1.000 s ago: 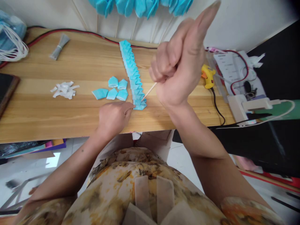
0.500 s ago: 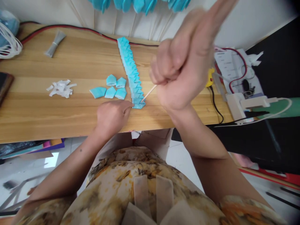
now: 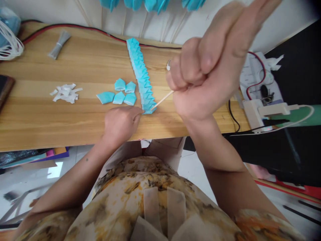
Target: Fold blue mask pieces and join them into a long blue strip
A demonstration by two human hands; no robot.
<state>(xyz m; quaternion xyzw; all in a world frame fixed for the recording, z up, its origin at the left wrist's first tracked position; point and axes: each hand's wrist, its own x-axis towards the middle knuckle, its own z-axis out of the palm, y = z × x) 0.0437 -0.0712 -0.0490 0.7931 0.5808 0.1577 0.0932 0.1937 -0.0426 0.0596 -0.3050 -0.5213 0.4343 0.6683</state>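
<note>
A long blue strip of overlapping folded pieces (image 3: 141, 73) lies on the wooden table, running from the back toward the near edge. My left hand (image 3: 122, 123) is closed at the strip's near end, its fingertips pinching or pressing the left corner; which of the two I cannot tell. Above the table and to the right, my right hand (image 3: 208, 68) is curled in a fist around a thin wooden stick (image 3: 163, 100). The stick slants down, and its tip meets the strip's near end. Several loose blue folded pieces (image 3: 118, 98) rest left of the strip.
White paper scraps (image 3: 66, 93) and a tied bundle of grey ties (image 3: 59, 45) lie on the left. A red-and-black cable (image 3: 75, 25) runs along the back. Blue items on sticks (image 3: 156, 5) lean at the wall. A white plug adapter (image 3: 253, 113) is at right.
My right hand has shifted right, and more of the stick now shows between fist and strip. The left hand stays at the strip's near end. The view has moved slightly.
</note>
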